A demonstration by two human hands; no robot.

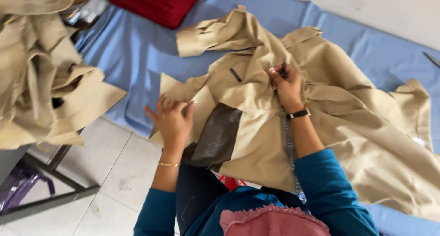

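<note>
Left hand (172,119) at frame centre-left, fingers spread, palm down; right hand (286,87) upper centre, fingers pinched, wrist bent.

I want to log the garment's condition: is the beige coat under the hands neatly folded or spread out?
Spread out, rumpled: the beige coat lies open across the blue cloth, sleeves flung apart.

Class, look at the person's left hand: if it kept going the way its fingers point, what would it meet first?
The left hand points up and away over the beige coat; it would probably meet the coat's folded sleeve first, though depth is unclear.

Crumpled beige coat (348,121), dark brown patch, on blue sheet (137,52)
</note>
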